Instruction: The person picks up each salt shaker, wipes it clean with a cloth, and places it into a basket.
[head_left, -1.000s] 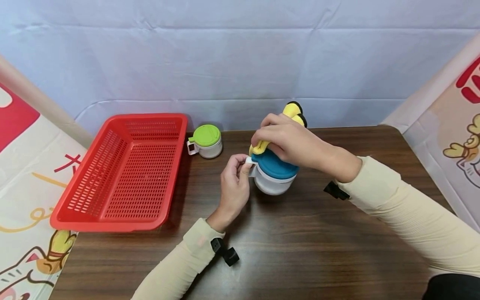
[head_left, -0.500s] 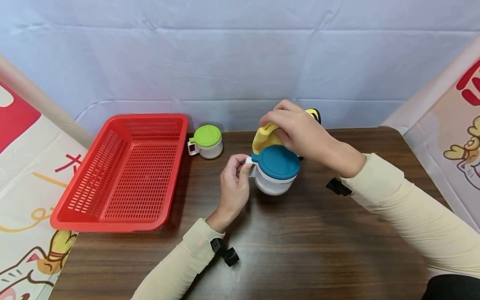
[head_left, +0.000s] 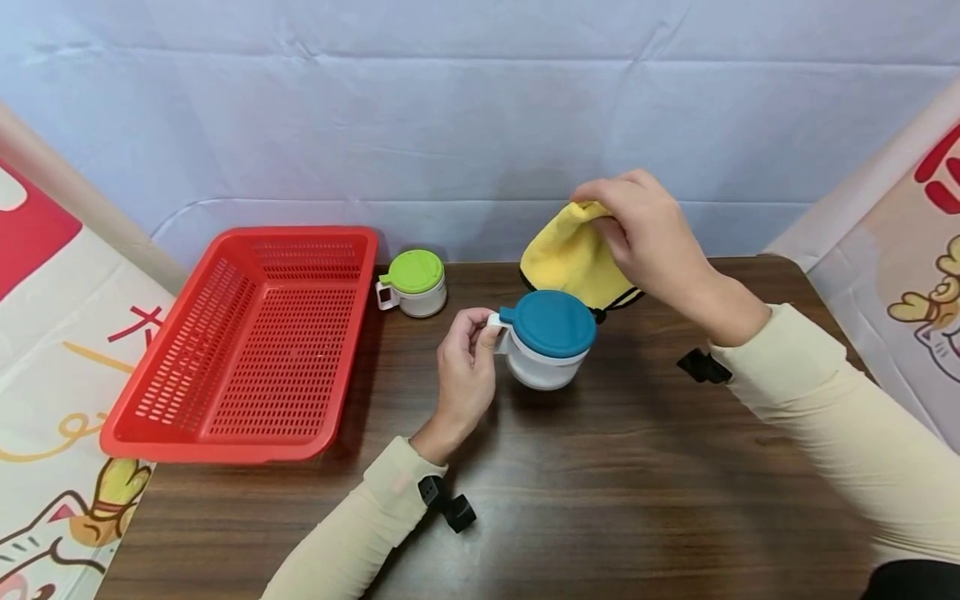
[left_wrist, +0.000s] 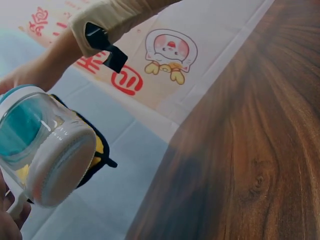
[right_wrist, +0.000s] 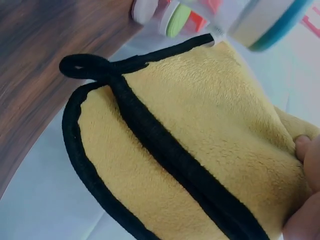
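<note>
My left hand [head_left: 467, 362] pinches the white handle of a seasoning jar [head_left: 542, 367] with a round blue lid [head_left: 555, 323]. In the left wrist view the jar [left_wrist: 60, 165] is tilted, its pale underside showing, so it is held off the table. My right hand [head_left: 651, 229] pinches the top of a yellow cleaning cloth [head_left: 566, 257] with black edging. The cloth hangs open behind the jar in the head view. In the right wrist view the cloth [right_wrist: 200, 115] has a black loop at one corner, and the fingertips grip its far edge.
A red perforated basket [head_left: 281, 358] stands at the left of the brown wooden table [head_left: 600, 500]. Beside it, near the back edge, is a smaller jar [head_left: 422, 302] with a green lid. A pale cloth backdrop [head_left: 465, 125] rises behind the table.
My right hand has lifted the cloth off the blue lid, moving up and to the right, and the cloth has spread out below the fingers. The left hand and jar stay nearly still.
</note>
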